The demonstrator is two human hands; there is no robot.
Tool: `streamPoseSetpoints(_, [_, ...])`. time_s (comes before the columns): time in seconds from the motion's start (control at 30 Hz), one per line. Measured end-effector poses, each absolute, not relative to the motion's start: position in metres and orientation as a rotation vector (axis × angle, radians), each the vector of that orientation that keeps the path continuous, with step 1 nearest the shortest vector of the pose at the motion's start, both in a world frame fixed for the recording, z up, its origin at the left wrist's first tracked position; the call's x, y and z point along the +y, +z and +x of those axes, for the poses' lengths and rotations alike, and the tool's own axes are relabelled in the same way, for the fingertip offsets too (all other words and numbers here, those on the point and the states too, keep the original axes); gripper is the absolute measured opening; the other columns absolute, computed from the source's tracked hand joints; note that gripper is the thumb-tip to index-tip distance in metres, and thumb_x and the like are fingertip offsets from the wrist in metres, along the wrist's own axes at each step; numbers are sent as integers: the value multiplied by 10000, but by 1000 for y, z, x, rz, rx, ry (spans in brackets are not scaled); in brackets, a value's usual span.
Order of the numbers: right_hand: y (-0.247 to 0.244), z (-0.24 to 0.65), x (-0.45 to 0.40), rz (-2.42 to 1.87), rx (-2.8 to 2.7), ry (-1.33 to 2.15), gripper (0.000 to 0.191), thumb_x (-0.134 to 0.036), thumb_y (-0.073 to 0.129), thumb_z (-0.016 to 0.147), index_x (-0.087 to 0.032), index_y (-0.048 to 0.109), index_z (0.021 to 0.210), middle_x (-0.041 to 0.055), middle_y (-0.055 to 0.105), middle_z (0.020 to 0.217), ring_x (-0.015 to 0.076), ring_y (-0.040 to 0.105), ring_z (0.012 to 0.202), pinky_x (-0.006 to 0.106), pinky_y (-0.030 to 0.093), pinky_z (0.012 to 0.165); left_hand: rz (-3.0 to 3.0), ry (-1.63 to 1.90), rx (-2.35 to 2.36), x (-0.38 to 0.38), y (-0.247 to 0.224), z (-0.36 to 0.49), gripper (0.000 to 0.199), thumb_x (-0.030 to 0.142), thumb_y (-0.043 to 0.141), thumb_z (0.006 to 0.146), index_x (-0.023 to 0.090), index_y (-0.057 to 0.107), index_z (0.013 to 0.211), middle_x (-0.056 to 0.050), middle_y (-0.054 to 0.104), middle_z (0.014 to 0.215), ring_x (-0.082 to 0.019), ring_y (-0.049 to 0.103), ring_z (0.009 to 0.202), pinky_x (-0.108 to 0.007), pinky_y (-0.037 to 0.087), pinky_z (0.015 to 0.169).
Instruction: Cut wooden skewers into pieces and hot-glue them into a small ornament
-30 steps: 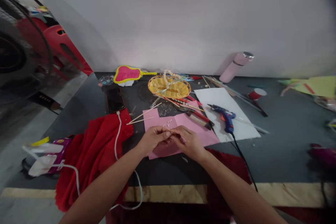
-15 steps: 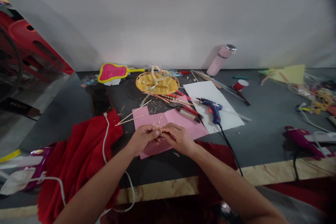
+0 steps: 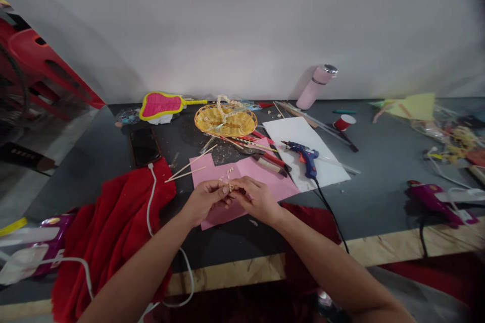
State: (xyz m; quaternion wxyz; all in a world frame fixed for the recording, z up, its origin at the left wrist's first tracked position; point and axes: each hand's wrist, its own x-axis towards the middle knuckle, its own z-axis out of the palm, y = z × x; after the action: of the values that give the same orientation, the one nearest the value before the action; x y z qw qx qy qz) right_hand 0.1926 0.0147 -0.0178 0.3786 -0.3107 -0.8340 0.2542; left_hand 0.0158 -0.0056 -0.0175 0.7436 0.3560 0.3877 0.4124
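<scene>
Both hands meet above a creased sheet of pink paper (image 3: 278,176). My left hand (image 3: 206,202) is closed, thumb against fingers, on a small cluster of pale beads (image 3: 231,188). Pinched on the same cluster from the other side is my right hand (image 3: 255,199). Whether a thread runs through the beads is too small to tell. Several loose pale beads (image 3: 229,170) lie on the paper just beyond my fingertips. Thin wooden sticks (image 3: 189,174) rest left of the hands, partly over the paper's edge.
A blue glue gun (image 3: 307,157) lies on white paper (image 3: 291,128), its cord running off the front edge. Behind are a wicker basket (image 3: 204,123) and a pink bottle (image 3: 314,88). Red cloth (image 3: 113,217), a phone (image 3: 145,146) and a white cable (image 3: 149,202) are at left.
The view has shifted slightly. Both hands stay together over the pink paper, with the fingers of my right hand moved a little around the beads.
</scene>
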Motion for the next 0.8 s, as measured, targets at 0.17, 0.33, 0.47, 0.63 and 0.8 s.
streamPoseSetpoints(0.17, [-18,193,15,-770,-2122,645,195,-176,525,854,-227,600,1026,50,622,888,141,596,814,269,516,740,774,897,842,-6,-19,15,213,304,678,721,103,646,785,-21,632,645,-82,568,571,-191,445,569])
streamPoseSetpoints(0.33, [-16,192,14,-774,-2120,646,163,-176,527,854,-210,614,988,53,624,872,141,597,810,268,518,736,753,903,828,-7,-19,15,195,287,679,722,99,637,751,-18,632,620,-79,569,551,-186,437,560])
streamPoseSetpoints(0.47, [-16,192,14,-796,-2128,664,148,-182,518,859,-214,615,966,48,626,851,144,599,796,275,516,725,747,912,833,-7,-18,16,187,277,688,713,98,635,731,-18,629,607,-80,567,546,-188,434,554])
streamPoseSetpoints(0.63, [-17,191,14,-824,-2123,717,163,-160,521,848,-217,582,987,36,621,858,140,596,803,270,504,737,763,917,859,-6,-18,17,219,307,699,695,102,647,753,-21,625,635,-88,563,563,-203,446,559])
streamPoseSetpoints(0.8, [-18,192,14,-866,-2130,718,187,-188,538,838,-219,558,1021,35,621,863,144,596,782,266,500,702,772,918,885,-6,-18,18,250,346,691,697,107,647,757,-30,624,646,-93,561,564,-206,454,554])
